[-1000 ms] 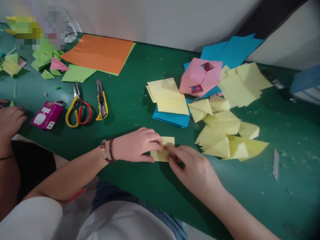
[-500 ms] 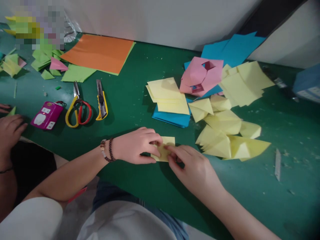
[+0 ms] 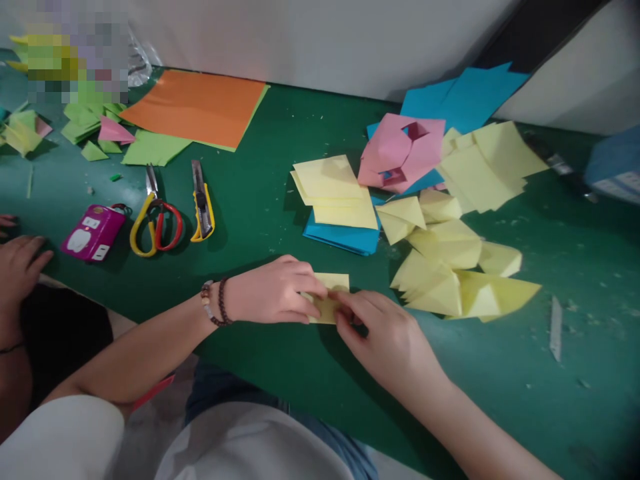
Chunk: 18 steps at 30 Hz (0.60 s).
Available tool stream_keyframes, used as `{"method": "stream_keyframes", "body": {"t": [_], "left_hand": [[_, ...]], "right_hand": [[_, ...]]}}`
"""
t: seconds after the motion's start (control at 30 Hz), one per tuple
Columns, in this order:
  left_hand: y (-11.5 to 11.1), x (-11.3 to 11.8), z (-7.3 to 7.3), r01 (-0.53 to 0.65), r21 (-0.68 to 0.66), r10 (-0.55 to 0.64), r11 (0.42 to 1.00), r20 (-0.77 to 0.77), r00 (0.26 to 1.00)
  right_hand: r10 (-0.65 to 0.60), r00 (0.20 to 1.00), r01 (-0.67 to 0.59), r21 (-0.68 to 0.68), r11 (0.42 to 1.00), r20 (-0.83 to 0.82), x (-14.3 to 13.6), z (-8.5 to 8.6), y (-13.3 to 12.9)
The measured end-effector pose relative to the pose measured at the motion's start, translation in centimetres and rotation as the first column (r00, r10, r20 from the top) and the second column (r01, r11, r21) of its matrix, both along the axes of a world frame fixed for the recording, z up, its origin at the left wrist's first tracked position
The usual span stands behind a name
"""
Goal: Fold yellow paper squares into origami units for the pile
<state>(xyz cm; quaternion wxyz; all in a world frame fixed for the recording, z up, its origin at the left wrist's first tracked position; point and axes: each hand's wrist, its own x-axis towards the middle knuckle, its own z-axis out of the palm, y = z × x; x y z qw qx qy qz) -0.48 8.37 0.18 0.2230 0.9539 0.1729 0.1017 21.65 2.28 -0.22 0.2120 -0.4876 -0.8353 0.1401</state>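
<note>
A small folded piece of pale yellow paper (image 3: 334,280) lies on the green table under both hands. My left hand (image 3: 280,290), with beaded bracelets at the wrist, reaches across from the left; its fingers are drawn together and hold the paper down. From the right, my right hand (image 3: 383,327) has its fingers curled, with thumb and forefinger pinching at the paper's right part. The fingertips of the two hands nearly meet over the paper, and they cover much of it. Beyond them lie folded yellow sheets (image 3: 335,183) on top of blue paper (image 3: 340,235).
Folded yellow pieces (image 3: 445,247) lie to the right, by a pink paper shape (image 3: 403,150). Scissors (image 3: 156,223), a yellow utility knife (image 3: 203,207) and a purple box-like object (image 3: 94,232) lie left. A loose blade (image 3: 555,329) is at right. Another person's hand (image 3: 23,267) rests at far left.
The fingers of my left hand have closed up and shifted slightly right over the paper. My right hand stays almost in place. The other person's hand has moved slightly.
</note>
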Motion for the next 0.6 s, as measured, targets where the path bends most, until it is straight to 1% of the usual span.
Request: {"method": "stream_keyframes", "body": {"t": [0.23, 0.3, 0.37, 0.47, 0.53, 0.6], "left_hand": [[0.0, 0.1, 0.1, 0.025, 0.025, -0.024, 0.999, -0.029, 0.999], [0.0, 0.1, 0.1, 0.029, 0.038, -0.028, 0.999, -0.025, 0.999], [0.1, 0.0, 0.1, 0.03, 0.047, -0.029, 0.998, -0.024, 0.999], [0.1, -0.1, -0.1, 0.029, 0.052, -0.029, 0.998, -0.01, 1.0], [0.1, -0.1, -0.1, 0.027, 0.045, -0.027, 0.999, 0.005, 1.0], [0.0, 0.0, -0.1, 0.021, 0.038, -0.021, 0.999, 0.017, 1.0]], "right_hand": [[-0.005, 1.0, 0.005, 0.003, 1.0, 0.004, -0.1, -0.2, 0.0], [0.003, 1.0, -0.004, -0.021, 1.0, -0.012, 0.1, -0.1, 0.1], [0.005, 0.998, -0.01, -0.086, 0.996, -0.057, 0.6, 0.5, 0.4], [-0.068, 0.99, 0.046, -0.172, 0.984, -0.126, 1.4, 2.1, 0.2], [-0.127, 0.98, 0.091, -0.222, 0.971, -0.151, 1.5, 3.1, -0.8], [-0.136, 0.965, 0.057, -0.329, 0.942, -0.222, 1.1, 3.6, -2.6]]}}
